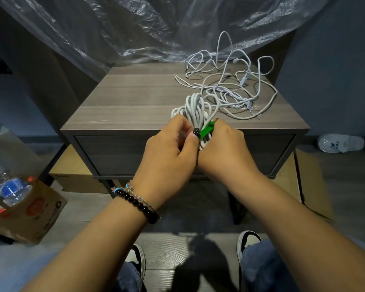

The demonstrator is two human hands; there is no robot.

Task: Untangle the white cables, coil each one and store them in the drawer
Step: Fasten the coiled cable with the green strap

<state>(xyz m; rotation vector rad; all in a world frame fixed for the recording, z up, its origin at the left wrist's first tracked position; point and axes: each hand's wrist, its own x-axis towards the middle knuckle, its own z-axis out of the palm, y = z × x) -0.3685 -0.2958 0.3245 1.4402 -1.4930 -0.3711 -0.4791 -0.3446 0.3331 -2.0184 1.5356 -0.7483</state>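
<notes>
A bundle of coiled white cable (196, 110) stands up in front of the nightstand's front edge, its loops rising above my fingers. My left hand (171, 148) grips the bundle from the left, thumb across it. My right hand (221, 146) holds the same bundle from the right, and a green connector (207, 130) sticks out between thumb and fingers. A tangle of white cables (230, 81) lies on the right rear of the wooden nightstand top (124, 98). The drawer (114, 152) below the top is closed.
Clear plastic sheeting (135, 28) hangs behind the nightstand. A cardboard box (30, 216) with a water bottle (6, 186) sits on the floor at left. A white slipper (339, 143) lies on the floor at right. My shoes (247, 241) are below.
</notes>
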